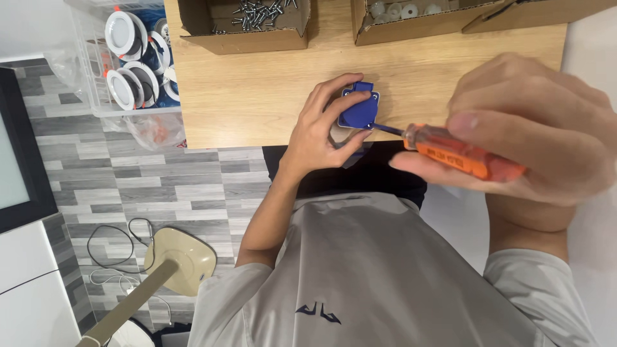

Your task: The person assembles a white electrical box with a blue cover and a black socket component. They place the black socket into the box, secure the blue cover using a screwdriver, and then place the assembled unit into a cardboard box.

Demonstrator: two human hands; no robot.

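Observation:
My left hand (319,132) grips a small blue square part (360,110) with rounded corners and screws at its corners, held at the near edge of the wooden table (257,90). My right hand (533,128) is closed around the orange handle of a screwdriver (463,154). Its dark shaft points left and its tip meets the lower right corner of the blue part. My fingers hide the part's left side.
Two open cardboard boxes stand at the table's far edge: one holds several dark screws (260,14), the other pale round pieces (402,9). A clear bin of round white fittings (132,54) sits left of the table. A beige fan base (183,257) and cables lie on the grey floor.

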